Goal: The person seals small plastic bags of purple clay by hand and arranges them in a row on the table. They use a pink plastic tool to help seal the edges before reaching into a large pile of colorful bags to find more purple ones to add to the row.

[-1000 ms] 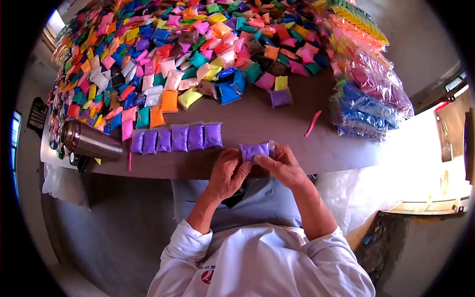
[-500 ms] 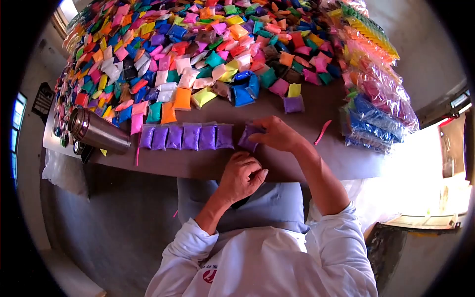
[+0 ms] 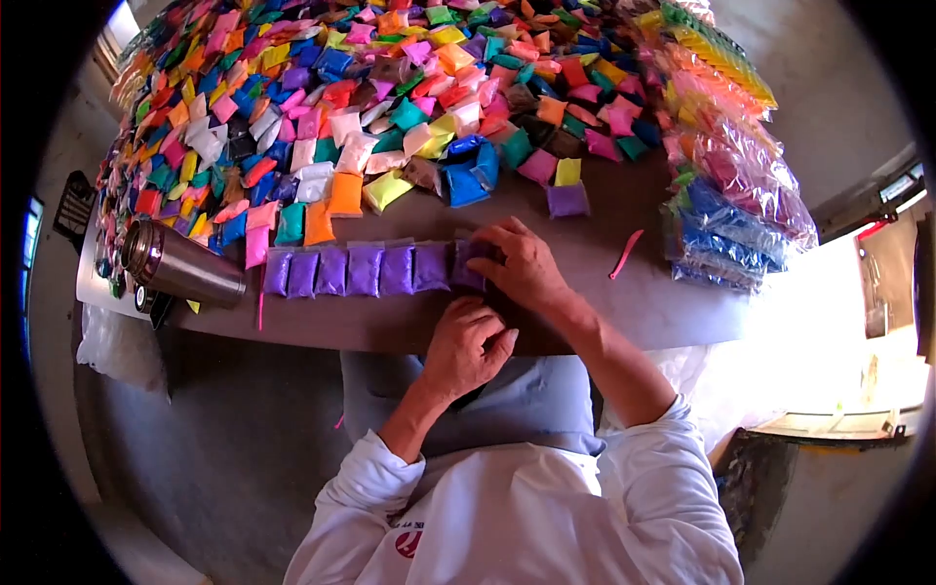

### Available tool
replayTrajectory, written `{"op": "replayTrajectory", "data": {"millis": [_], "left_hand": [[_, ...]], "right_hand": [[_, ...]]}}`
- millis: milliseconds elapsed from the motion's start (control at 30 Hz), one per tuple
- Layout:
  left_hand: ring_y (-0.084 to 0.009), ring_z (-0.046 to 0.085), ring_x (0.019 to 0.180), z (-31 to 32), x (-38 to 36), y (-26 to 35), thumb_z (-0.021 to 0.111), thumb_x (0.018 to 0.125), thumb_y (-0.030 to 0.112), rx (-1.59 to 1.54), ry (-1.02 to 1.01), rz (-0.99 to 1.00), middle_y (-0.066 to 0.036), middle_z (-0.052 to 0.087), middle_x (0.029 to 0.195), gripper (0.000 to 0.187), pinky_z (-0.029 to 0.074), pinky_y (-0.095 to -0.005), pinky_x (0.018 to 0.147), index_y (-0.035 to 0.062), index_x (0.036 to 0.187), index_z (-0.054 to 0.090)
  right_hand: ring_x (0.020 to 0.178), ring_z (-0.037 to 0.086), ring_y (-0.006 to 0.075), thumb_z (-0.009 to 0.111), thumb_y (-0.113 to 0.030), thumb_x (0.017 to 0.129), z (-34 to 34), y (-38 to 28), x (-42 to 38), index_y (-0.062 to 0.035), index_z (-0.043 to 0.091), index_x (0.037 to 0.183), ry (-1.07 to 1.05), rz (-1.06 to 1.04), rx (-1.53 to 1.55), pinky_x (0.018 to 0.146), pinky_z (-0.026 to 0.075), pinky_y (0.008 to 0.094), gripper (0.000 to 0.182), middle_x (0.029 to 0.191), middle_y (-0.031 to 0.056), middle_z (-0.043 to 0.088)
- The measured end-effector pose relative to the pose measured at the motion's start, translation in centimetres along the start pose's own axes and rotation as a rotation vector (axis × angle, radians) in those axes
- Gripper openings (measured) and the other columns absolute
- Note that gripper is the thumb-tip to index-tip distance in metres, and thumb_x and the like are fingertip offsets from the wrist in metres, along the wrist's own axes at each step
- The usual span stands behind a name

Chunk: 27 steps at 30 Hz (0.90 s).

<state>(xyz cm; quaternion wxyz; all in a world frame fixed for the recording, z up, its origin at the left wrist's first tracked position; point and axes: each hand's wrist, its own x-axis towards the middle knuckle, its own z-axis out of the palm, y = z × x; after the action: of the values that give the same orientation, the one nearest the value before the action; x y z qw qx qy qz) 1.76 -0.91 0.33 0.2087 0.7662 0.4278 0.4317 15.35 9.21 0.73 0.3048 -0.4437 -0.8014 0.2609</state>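
Several small purple packets (image 3: 364,270) lie side by side in a row near the table's front edge. At the row's right end, my right hand (image 3: 522,261) has its fingers closed on a purple packet (image 3: 465,276), which sits right against its neighbour. My left hand (image 3: 466,343) is loosely curled at the table edge, just below that packet, and nothing shows in it. Above and to the right, another purple packet (image 3: 567,200) lies apart, against a yellow packet (image 3: 567,173).
A large heap of coloured packets (image 3: 390,107) covers the back of the table (image 3: 604,312). Clear bags of sorted packets (image 3: 731,214) are stacked at the right. A steel flask (image 3: 185,263) lies at the left. Pink strips (image 3: 626,253) lie on the tabletop.
My right hand has slid the purple packet left, closing the gap to the row. My left hand has stayed curled at the table edge. The whole view has shifted slightly.
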Motion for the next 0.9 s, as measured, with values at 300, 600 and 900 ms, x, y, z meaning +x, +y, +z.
{"op": "replayTrajectory", "data": {"millis": [300, 600, 900], "left_hand": [[-0.0320, 0.058, 0.077, 0.6, -0.1, -0.1, 0.066, 0.081, 0.013, 0.051, 0.024, 0.046, -0.011, 0.060, 0.077, 0.013, 0.046, -0.0422, 0.078, 0.0022, 0.074, 0.060], [-0.0325, 0.057, 0.076, 0.3, -0.3, 0.2, 0.066, 0.081, 0.014, 0.085, -0.018, 0.008, -0.012, 0.058, 0.074, 0.017, 0.046, -0.0424, 0.076, 0.0034, 0.072, 0.058], [-0.0318, 0.059, 0.076, 0.4, -0.2, 0.1, 0.066, 0.081, 0.013, 0.079, -0.009, 0.014, -0.010, 0.059, 0.074, 0.016, 0.047, -0.0425, 0.083, 0.0039, 0.071, 0.058]], "right_hand": [[0.100, 0.062, 0.0327, 0.072, -0.019, 0.079, 0.4, -0.3, 0.7, -0.0094, 0.070, 0.101, -0.012, -0.132, -0.109, 0.083, 0.052, 0.0398, 0.024, 0.112, 0.0127, 0.060], [0.100, 0.060, 0.0347, 0.073, -0.015, 0.078, 0.7, -0.6, -1.0, -0.0077, 0.069, 0.101, 0.151, -0.039, 0.138, 0.088, 0.050, 0.0421, 0.025, 0.113, 0.0137, 0.061], [0.101, 0.057, 0.0361, 0.071, -0.015, 0.078, 0.4, 0.8, -0.8, -0.0062, 0.067, 0.095, 0.230, -0.231, 0.052, 0.085, 0.049, 0.0449, 0.020, 0.111, 0.0163, 0.060]]}}
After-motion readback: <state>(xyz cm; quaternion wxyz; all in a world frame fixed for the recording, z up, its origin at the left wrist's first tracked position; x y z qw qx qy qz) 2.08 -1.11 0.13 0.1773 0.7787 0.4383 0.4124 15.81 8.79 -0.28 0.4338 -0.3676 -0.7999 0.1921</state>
